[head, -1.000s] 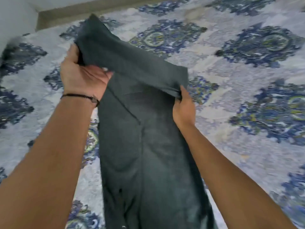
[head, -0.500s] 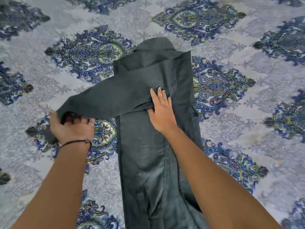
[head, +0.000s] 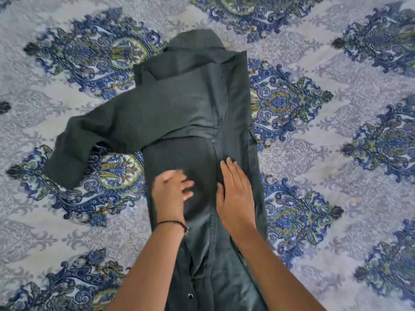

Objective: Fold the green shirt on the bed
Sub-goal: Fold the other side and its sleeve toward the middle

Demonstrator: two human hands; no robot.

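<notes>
Shirt [head: 197,104] lies flat on the bed [head: 336,153], collar [head: 197,41] at the far end. The body is narrowed to a long strip running toward the person. One sleeve [head: 125,122] lies across the chest and sticks out past the left edge. Its cuff [head: 62,167] rests on the bed, clear of the body.

Grip: nothing grasped on either side. Left hand [head: 170,194] is blurred, but the fingers look spread and straight, on the left half of the strip. Right hand [head: 235,196] is flat, palm down, just beside it along the long seam [head: 212,243]. Both are on the cloth, nothing pinched.

Reads as smoothing before the next fold. My take on doing it well:
- stroke from the middle outward and toward the near end, not toward the collar, so the lower layers don't bunch
- anchor with one palm while the other slides
- fold the sleeve back down along the strip first, cuff inside the outline, or the finished bundle gets a tail
- only then bring the near end up toward the collar
</notes>
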